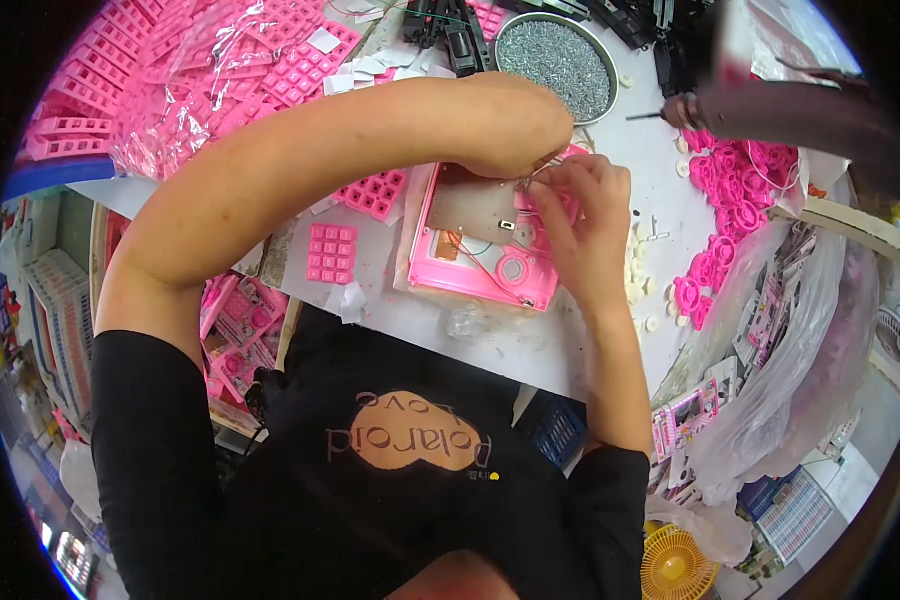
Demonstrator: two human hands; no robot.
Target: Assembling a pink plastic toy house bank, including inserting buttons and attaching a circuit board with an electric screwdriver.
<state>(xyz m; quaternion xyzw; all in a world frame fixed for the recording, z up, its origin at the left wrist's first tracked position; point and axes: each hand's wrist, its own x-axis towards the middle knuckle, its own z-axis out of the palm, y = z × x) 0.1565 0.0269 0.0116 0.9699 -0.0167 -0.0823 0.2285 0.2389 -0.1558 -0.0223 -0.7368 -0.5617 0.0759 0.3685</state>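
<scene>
A pink plastic casing (pixel 470 283) lies open on the worktop, with a grey plate (pixel 470 210), a thin red wire and a round ring-shaped part inside. My left hand (pixel 515 125) reaches over its far edge, curled, its fingertips mostly hidden beneath it. My right hand (pixel 592 215) comes in over the right side, thumb and fingers pinched together close to the left fingertips. A thin wire seems to show near them, but what either hand grips is too small to make out. Left of the casing sit a pink keypad piece (pixel 331 253) and a pink grid-like piece (pixel 373 193).
Behind my hands stands a round tin of small screws (pixel 557 65). A dark screwdriver-like tool (pixel 770 120) with a thin bit juts in from the right. Pink rings (pixel 730 200) are heaped below it. Bagged pink parts (pixel 200 80) pile up far left; black parts (pixel 450 35) lie at the back.
</scene>
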